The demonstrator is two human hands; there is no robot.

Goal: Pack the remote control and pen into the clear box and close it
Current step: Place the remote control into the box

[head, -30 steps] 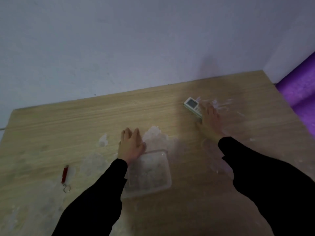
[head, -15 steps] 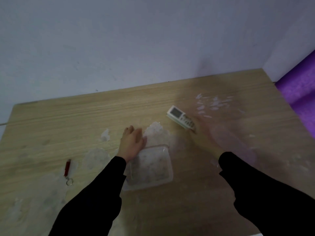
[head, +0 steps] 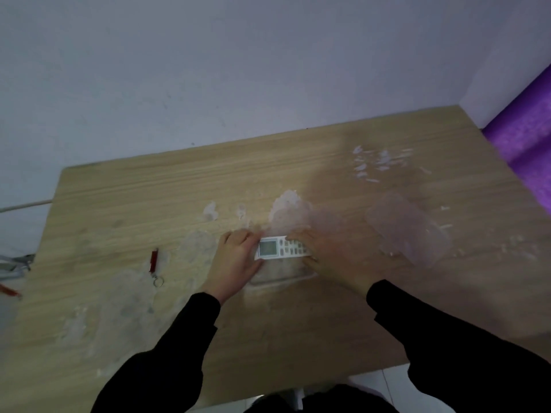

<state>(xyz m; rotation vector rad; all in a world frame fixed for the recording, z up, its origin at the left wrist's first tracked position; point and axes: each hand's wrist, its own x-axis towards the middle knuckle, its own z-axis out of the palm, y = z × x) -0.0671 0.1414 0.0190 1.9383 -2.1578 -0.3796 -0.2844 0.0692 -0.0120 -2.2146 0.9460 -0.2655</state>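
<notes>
The white remote control (head: 278, 248) lies crosswise over the clear box (head: 280, 277) in the middle of the wooden table (head: 149, 189), screen end to the left. My right hand (head: 331, 257) grips its button end. At the box's left side, my left hand (head: 235, 260) rests with fingertips touching the remote's screen end. A small red pen (head: 153, 260) with a key ring lies on the table to the left of my left hand. The clear lid (head: 405, 231) lies on the table to the right.
White scuffed patches (head: 286, 207) mark the tabletop. A purple roll (head: 524, 138) stands off the table's right edge. A wall runs along the table's far edge. Cables and a red item (head: 9, 289) sit off the left edge.
My right hand has carried the remote from the far right of the table down and left onto the clear box. My left hand has stayed at the box.
</notes>
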